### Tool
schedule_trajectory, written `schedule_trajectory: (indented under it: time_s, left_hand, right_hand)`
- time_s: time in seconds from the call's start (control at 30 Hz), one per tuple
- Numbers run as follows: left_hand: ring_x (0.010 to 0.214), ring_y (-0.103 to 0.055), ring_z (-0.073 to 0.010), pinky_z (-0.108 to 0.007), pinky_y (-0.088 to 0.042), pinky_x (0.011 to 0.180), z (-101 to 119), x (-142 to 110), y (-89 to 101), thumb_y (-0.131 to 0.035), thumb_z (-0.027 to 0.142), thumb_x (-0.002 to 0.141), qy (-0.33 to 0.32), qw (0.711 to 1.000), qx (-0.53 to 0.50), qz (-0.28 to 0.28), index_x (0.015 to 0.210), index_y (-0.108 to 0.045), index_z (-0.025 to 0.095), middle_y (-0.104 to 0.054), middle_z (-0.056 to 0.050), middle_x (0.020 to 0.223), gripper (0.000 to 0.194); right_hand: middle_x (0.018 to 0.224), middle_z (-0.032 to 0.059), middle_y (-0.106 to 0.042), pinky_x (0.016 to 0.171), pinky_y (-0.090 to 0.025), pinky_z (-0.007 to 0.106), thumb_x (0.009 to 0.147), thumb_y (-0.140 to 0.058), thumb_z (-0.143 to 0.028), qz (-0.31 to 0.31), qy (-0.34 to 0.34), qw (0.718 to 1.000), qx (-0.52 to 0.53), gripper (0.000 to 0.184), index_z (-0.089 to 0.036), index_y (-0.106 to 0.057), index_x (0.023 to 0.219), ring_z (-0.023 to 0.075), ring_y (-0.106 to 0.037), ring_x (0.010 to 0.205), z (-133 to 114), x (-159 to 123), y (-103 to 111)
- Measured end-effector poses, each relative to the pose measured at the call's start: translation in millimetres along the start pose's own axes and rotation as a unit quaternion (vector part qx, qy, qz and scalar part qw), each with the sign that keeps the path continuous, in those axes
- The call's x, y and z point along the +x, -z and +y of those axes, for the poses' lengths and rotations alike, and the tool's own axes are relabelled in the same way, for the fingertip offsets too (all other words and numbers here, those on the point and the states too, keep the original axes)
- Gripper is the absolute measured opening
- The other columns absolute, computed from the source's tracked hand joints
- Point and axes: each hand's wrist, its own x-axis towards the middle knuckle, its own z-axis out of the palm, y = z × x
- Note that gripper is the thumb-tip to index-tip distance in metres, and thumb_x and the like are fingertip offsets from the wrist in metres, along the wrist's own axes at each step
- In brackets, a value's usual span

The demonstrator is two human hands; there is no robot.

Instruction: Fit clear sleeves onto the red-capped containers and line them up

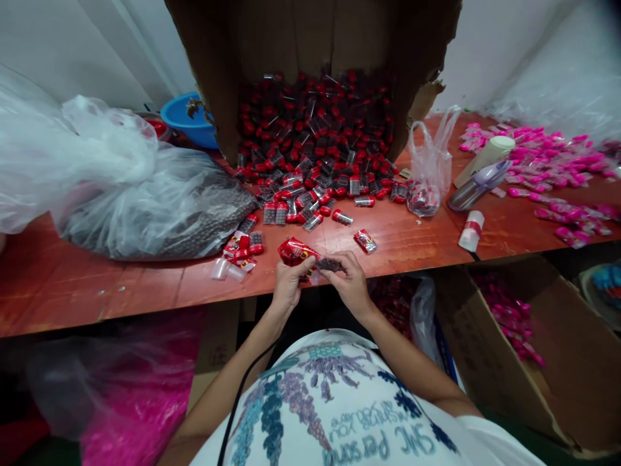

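Note:
Near the front edge of the table point(165, 285), my left hand point(288, 282) is closed around red printed plastic wrappers point(294, 250). In the fingers of my right hand point(353, 283) is a small clear container of dark beads point(330, 264), its end at the wrapper by my left thumb. Whether that end is inside the wrapper I cannot tell. Just beyond my hands lies a wrapped container point(365, 241) with a shiny red sleeve. Several red-capped containers point(276, 213) lie farther back, and more red wrappers point(237, 244) with clear empty cups point(228, 269) are to the left.
A large cardboard box point(310, 39) spills a heap of red-capped containers point(315, 129). On the left rests a bulky plastic bag of dark beads point(165, 213), with a blue basin point(191, 120) behind. Bottles point(478, 184) and pink packets point(548, 155) stand right; an open carton point(553, 323) sits below.

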Motion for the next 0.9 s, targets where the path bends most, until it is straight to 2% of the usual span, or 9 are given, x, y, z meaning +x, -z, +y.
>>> schedule_trajectory:
  time_s: [0.13,0.23,0.3,0.47,0.63,0.8,0.9]
  left_hand:
    - [0.064,-0.064,-0.015,-0.026,-0.05,0.066,2.3,-0.6,0.1,-0.084,0.018,0.049,-0.002,1.0,0.011,-0.004,0.078,-0.069,0.014,-0.07,-0.001,0.072,0.033]
    - [0.067,-0.065,-0.0162,-0.027,-0.051,0.068,6.0,-2.2,0.5,-0.084,0.015,0.048,0.003,0.999,0.024,-0.029,0.078,-0.07,0.014,-0.071,-0.002,0.074,0.034]
    - [0.066,-0.065,-0.0162,-0.027,-0.051,0.067,7.9,-3.5,0.3,-0.084,0.015,0.048,0.01,0.999,0.03,-0.039,0.078,-0.07,0.013,-0.071,-0.003,0.074,0.034]
    - [0.062,-0.063,-0.0152,-0.025,-0.05,0.062,10.4,-4.1,-0.2,-0.084,0.019,0.05,0.014,0.997,0.066,-0.035,0.075,-0.07,0.013,-0.069,-0.002,0.071,0.029]
    - [0.063,-0.063,-0.0156,-0.026,-0.05,0.062,8.1,-1.8,0.8,-0.083,0.022,0.053,-0.001,0.996,0.087,-0.035,0.077,-0.069,0.012,-0.069,-0.003,0.072,0.029]
    - [0.062,-0.062,-0.0139,-0.024,-0.049,0.062,1.0,-5.5,-4.8,-0.082,0.022,0.054,-0.053,0.997,0.06,0.007,0.073,-0.067,0.014,-0.068,0.0,0.07,0.026]
    - [0.06,-0.061,-0.0133,-0.025,-0.05,0.062,-2.3,-9.3,-7.5,-0.082,0.021,0.054,-0.04,0.998,0.048,0.007,0.073,-0.067,0.014,-0.067,0.001,0.068,0.025]
  right_hand:
    - [0.098,0.0023,-0.062,0.083,-0.051,0.031,0.074,-0.069,-0.025,0.012,-0.045,0.998,0.034,0.027,-0.026,-0.066,0.1,0.0176,-0.061,0.092,2.8,-2.5,-2.7]
    - [0.096,0.0021,-0.067,0.082,-0.052,0.033,0.069,-0.073,-0.029,-0.013,-0.119,0.986,0.118,0.034,-0.022,-0.065,0.101,0.0186,-0.063,0.088,7.2,-1.5,-3.3]
    - [0.094,0.0019,-0.068,0.081,-0.052,0.033,0.067,-0.074,-0.029,-0.026,-0.14,0.98,0.14,0.036,-0.022,-0.065,0.101,0.0185,-0.064,0.085,8.2,-1.2,-3.1]
    - [0.098,0.0022,-0.064,0.083,-0.05,0.032,0.07,-0.073,-0.027,-0.004,-0.069,0.996,0.057,0.032,-0.024,-0.067,0.102,0.0185,-0.061,0.092,7.7,-3.0,-2.8]
    - [0.093,0.0016,-0.064,0.079,-0.052,0.031,0.071,-0.072,-0.027,-0.029,-0.096,0.991,0.092,0.032,-0.022,-0.065,0.101,0.0175,-0.062,0.085,8.5,-0.3,0.2]
    - [0.095,0.002,-0.058,0.074,-0.052,0.027,0.076,-0.066,-0.026,0.001,-0.024,1.0,0.004,0.024,-0.027,-0.068,0.1,0.0165,-0.06,0.09,2.8,-1.6,-0.4]
    - [0.097,0.0026,-0.06,0.076,-0.053,0.029,0.075,-0.068,-0.028,0.017,-0.051,0.998,0.031,0.028,-0.026,-0.067,0.102,0.017,-0.061,0.089,4.0,-4.1,-6.0]
